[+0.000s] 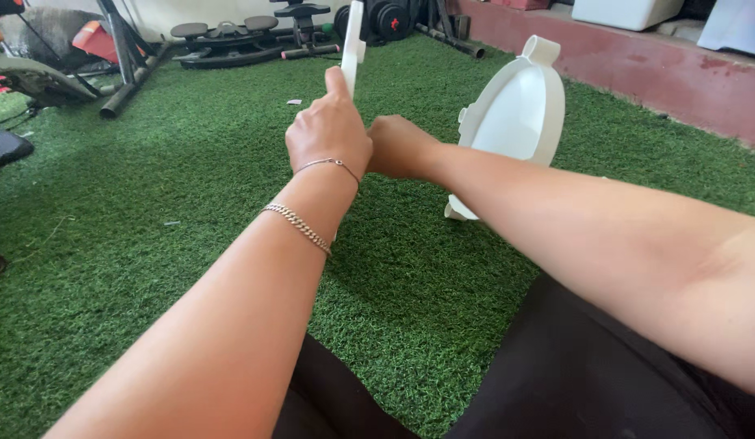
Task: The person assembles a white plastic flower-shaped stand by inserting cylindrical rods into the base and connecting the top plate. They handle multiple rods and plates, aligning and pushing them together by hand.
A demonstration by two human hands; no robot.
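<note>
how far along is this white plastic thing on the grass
Done: nothing looks joined yet; the large white oval shell stands apart on the green turf. In hand: the left hand holds a narrow white upright piece, and the right hand meets it just behind. Left: the shell is untouched.

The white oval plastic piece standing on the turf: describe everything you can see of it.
The white oval plastic piece looks like smooth moulded plastic: a shallow oval shell with a raised rim, a squared tab at the top, small lugs on its left edge and a foot at the bottom. It stands on edge, tilted, on the green artificial turf. The right hand is beside it; whether they touch cannot be told.
</note>
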